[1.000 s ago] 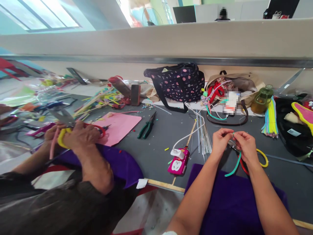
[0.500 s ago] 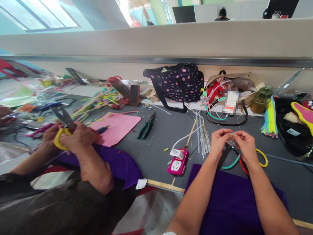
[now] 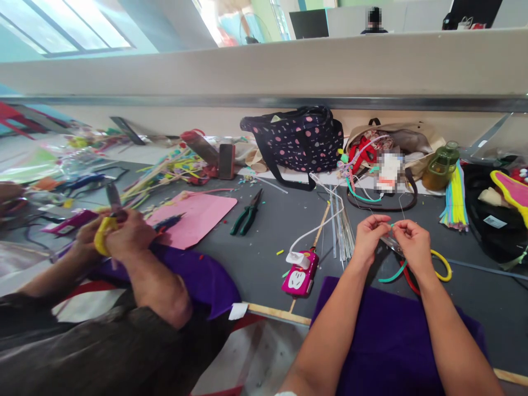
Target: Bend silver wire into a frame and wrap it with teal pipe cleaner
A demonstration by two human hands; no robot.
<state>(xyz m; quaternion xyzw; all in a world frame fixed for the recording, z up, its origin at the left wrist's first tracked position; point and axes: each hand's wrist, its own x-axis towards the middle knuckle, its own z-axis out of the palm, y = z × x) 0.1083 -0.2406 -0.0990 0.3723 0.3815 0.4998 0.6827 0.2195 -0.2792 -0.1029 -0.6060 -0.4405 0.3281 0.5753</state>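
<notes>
My left hand [image 3: 371, 236] and my right hand [image 3: 413, 242] meet over the table, both closed in a pinch. Between their fingertips is a bit of green pipe cleaner; a longer green length [image 3: 394, 273] curves down below my right hand. Thin wire also shows near the fingers, but where it is gripped I cannot make out. Beneath the hands lie scissors [image 3: 442, 265] with a yellow and red handle, their blades partly hidden. A purple cloth [image 3: 383, 341] is spread under my forearms.
To the left are a pink power adapter [image 3: 300, 273], wire stems [image 3: 343, 236] and green-handled pliers [image 3: 246, 213]. Behind stand a dotted bag [image 3: 305, 137] and a bottle [image 3: 441, 165]; pipe cleaners [image 3: 455, 198] lie at right. A co-worker's hands [image 3: 127, 234] hold yellow-handled scissors at far left.
My hands stay nearly in place, with the fingertips slightly shifted on the green pipe cleaner and its hanging end moved a little right. The co-worker's scissors have turned and their blades look closed.
</notes>
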